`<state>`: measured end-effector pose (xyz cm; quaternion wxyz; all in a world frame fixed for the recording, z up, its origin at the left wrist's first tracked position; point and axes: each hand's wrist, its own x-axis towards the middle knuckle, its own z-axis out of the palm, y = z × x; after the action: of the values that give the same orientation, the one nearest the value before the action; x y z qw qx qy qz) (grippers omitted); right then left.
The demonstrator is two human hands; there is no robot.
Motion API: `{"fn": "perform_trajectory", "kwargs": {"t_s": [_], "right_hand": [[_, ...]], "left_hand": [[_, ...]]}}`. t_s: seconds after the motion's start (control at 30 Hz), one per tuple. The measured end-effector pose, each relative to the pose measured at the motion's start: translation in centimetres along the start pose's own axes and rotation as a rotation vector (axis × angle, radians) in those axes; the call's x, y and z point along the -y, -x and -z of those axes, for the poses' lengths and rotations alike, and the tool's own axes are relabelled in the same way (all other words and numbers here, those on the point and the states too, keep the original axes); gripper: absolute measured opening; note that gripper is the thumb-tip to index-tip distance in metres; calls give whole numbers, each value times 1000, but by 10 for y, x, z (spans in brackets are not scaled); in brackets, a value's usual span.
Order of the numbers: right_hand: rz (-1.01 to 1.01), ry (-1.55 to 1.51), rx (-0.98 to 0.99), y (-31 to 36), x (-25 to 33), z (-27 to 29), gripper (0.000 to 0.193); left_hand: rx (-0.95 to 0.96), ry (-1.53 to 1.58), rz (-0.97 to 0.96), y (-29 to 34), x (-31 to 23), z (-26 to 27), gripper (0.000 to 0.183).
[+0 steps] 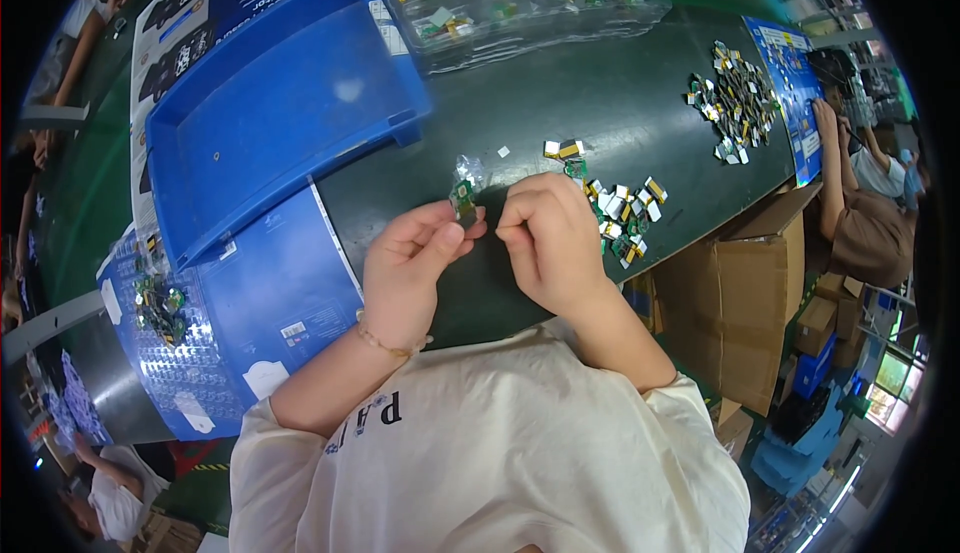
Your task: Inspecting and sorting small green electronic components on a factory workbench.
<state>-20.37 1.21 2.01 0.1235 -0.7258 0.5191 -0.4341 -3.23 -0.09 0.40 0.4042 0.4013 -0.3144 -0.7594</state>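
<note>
My left hand [405, 268] pinches a small green circuit board [462, 195] between thumb and fingers, above the dark table. A crumpled bit of clear plastic [468, 169] shows just beyond the board. To its right, my right hand [552, 243] is closed, thumb against the curled forefinger; whatever it may hold is hidden. Close by my right hand lies a loose pile of small circuit boards [630, 215] with white, gold and green parts. A tiny white square [503, 152] rests on the table beyond both hands.
An open blue bin [280, 103] stands at the left. Clear plastic trays [520, 23] of boards are stacked at the back. Farther right lies a bigger board heap [738, 103]. More boards sit on clear plastic [175, 353] at left. A cardboard box [725, 303] borders the table's right edge.
</note>
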Motion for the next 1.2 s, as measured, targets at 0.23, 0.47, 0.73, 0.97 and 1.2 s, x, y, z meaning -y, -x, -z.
{"fn": "perform_trajectory", "kwargs": {"t_s": [0.23,0.47,0.73,0.97,1.2], "right_hand": [[-94,23,114,-29,-8,2,17],[-35,17,-64,-9,4,-22,24],[-42,-58,-43,-6,8,-21,20],[-320,-429,73,-11,0,-19,12],[-237,-136,23,-25,-25,-15,7]], "left_hand": [[-59,140,-156,-2,3,5,25],[35,316,-61,-5,1,1,26],[48,342,-57,-4,5,7,25],[23,247,-77,-3,-1,2,26],[-144,61,-344,-14,-12,14,26]]}}
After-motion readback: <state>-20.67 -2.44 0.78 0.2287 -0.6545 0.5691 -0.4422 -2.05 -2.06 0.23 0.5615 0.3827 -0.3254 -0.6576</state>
